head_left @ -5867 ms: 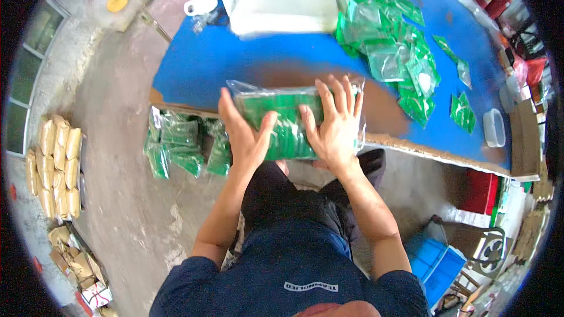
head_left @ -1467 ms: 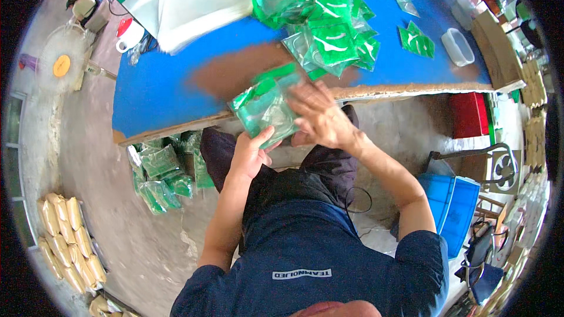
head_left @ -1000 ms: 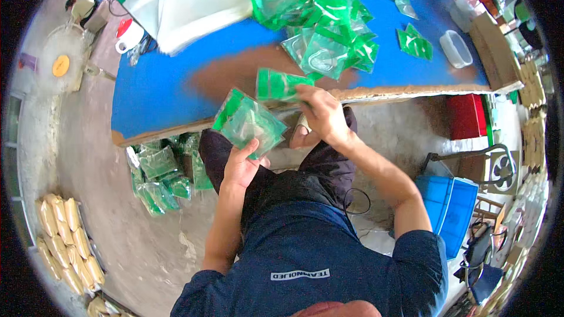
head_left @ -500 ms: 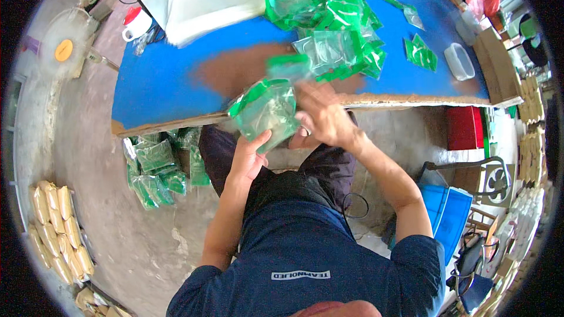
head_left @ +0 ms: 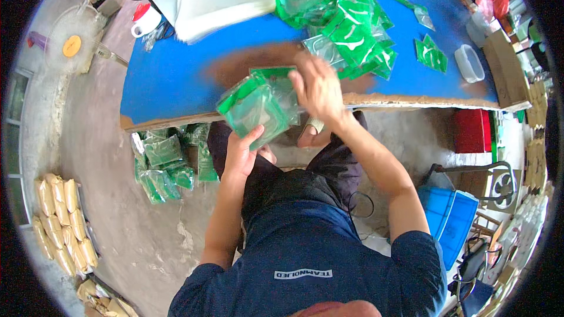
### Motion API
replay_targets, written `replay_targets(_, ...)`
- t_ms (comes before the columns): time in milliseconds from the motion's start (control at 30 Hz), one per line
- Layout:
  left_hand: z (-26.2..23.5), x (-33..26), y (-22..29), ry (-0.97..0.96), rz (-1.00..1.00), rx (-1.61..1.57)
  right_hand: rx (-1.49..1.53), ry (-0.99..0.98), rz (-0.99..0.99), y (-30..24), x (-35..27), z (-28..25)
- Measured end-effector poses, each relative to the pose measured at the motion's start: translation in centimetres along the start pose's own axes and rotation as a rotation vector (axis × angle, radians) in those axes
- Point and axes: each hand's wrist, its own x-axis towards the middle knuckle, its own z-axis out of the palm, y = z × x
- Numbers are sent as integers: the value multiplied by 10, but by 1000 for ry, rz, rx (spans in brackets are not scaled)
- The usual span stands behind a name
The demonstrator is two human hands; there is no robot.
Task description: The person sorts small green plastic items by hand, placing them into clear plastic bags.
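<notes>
Near the table's front edge, my left hand (head_left: 245, 151) grips a small stack of clear plastic bags with green edges (head_left: 255, 108), thumb on top and the other fingers underneath. Another green-topped clear bag (head_left: 285, 85) sticks out behind the stack, toward my right hand. My right hand (head_left: 320, 91) is raised at the table edge beside that bag, slightly blurred, with thumb and fingers apart and nothing visible in them. Just beyond it lies a loose heap of similar green and clear bags (head_left: 352, 35) on the blue table (head_left: 170, 76).
A stack of clear plastic sheets (head_left: 226, 3) lies at the back left, near a red-and-white jug (head_left: 145, 20). At the table's right are a white plastic tub (head_left: 469, 63) and a cardboard piece (head_left: 506, 70). More green bags (head_left: 164, 161) are below the table; a blue bin (head_left: 449, 217) stands right.
The bag that was blurred above the stack now sits lower, behind it. My right hand has risen and its fingers have spread. The view has shifted slightly.
</notes>
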Motion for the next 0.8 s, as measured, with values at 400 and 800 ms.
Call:
replay_targets(400,-28,-19,23,-7,75,-100,-63,-137,18,-15,-33,23)
replay_targets(800,-41,-19,8,-40,4,-63,130,-115,-115,-15,-12,26)
